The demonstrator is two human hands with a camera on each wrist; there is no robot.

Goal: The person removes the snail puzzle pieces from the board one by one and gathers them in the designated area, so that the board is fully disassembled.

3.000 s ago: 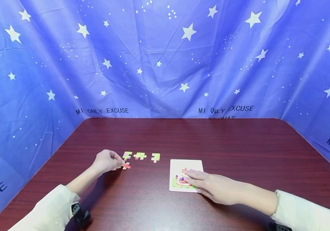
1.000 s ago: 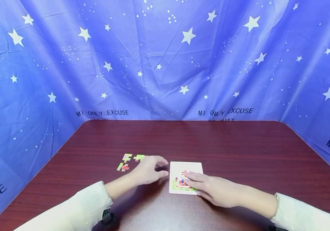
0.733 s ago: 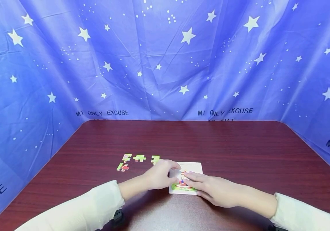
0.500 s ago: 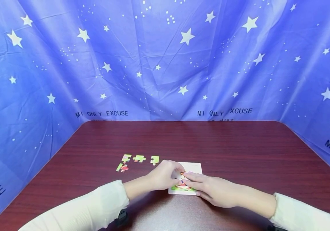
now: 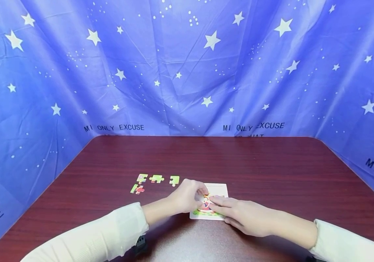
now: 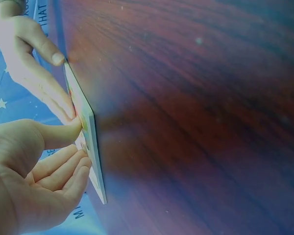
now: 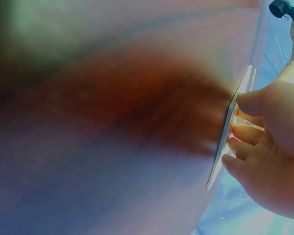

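Observation:
A square white puzzle board [image 5: 219,187] lies on the table, with a colourful red, blue and green picture across its lower part. My left hand [image 5: 187,197] is bent over its left side, thumb and fingertips on either side of a puzzle piece [image 5: 206,199] in the picture. In the left wrist view, the thumb and curled fingertips meet the board's face. My right hand [image 5: 250,216] rests on the board from the right with fingers extended, covering part of the picture. The right wrist view has the right thumb at the board's near edge.
Left of the board lie loose jigsaw pieces: a pink-and-green one [image 5: 142,177], a green one [image 5: 156,178], another green one [image 5: 174,180] and a red-and-green one [image 5: 137,189] below. Blue starry cloth [image 5: 174,54] hangs behind the dark red table [image 5: 255,160].
My left hand has let go of the red-and-green piece at the left and moved right onto the board. The right hand has stayed on the board throughout.

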